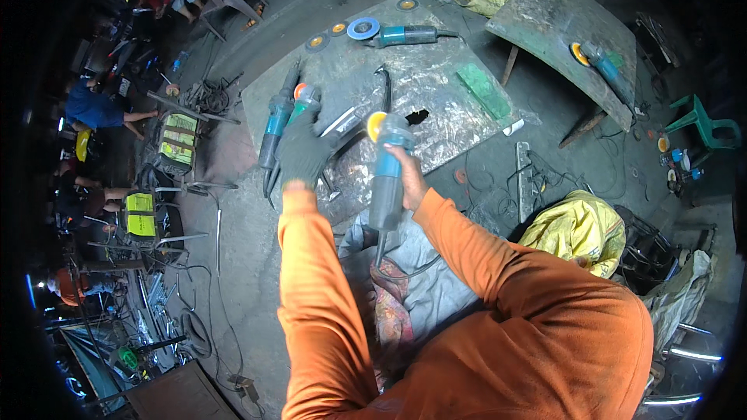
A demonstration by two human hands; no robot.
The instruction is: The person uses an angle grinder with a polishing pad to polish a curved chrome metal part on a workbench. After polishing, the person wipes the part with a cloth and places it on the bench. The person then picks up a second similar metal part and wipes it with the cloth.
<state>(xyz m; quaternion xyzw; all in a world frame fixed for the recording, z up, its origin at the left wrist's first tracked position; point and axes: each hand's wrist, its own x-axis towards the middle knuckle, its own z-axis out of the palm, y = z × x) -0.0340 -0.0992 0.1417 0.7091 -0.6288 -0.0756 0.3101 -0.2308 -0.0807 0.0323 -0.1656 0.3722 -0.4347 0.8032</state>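
Observation:
My right hand [408, 175], bare, is wrapped round a teal and grey angle grinder [389, 179] with a yellow disc, held upright over the table's near edge. My left hand [302, 154], in a dark glove, looks closed on a shiny metal piece [341, 121] that sticks out toward the grinder's disc; its fingers are partly hidden and smeared. Left of the glove lies a second teal angle grinder [275, 124]. Just beyond the glove lies a green tool with an orange disc [306, 93], partly covered by it. A dark curved length [387, 89] runs behind the held grinder.
The worn table [436, 136] bears another grinder with a blue disc [408, 35], loose discs [317, 42] and a green patch [482, 92]. A second tilted table [560, 31] carries a grinder [603, 66]. Cables lie on the floor. People [97, 105] sit far left; a green chair [704, 126] stands right.

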